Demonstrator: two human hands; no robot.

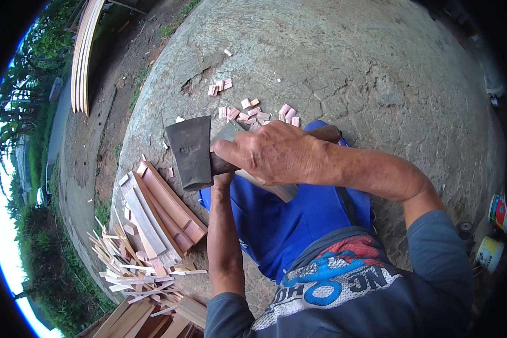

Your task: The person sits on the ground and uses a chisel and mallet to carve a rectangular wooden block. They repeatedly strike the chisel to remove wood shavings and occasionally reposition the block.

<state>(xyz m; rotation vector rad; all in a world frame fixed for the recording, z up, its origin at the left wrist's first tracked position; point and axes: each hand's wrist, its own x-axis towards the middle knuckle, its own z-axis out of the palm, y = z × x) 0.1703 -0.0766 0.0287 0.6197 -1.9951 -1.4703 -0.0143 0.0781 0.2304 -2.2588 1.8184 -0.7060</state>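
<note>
My right hand [265, 152] grips the wooden handle [328, 134] of an axe close to its dark metal head [187, 152], held crosswise over my blue-clad lap [287, 231]. My left hand [222, 181] is directly beneath the axe head and handle, its fingers mostly hidden. A pale wooden piece [279, 192] shows under my right hand, with a greyish flat surface [228, 130] behind it; where it is held is hidden. Several small pinkish wood blocks [234, 112] lie on the concrete beyond my hands.
Long reddish boards [172, 211] and thin offcuts [124, 259] lie piled on the left, above more boards [129, 321] at the lower edge. Long planks [81, 67] stand at the upper left beside dirt and greenery. Paint-type tins [490, 250] sit at the far right.
</note>
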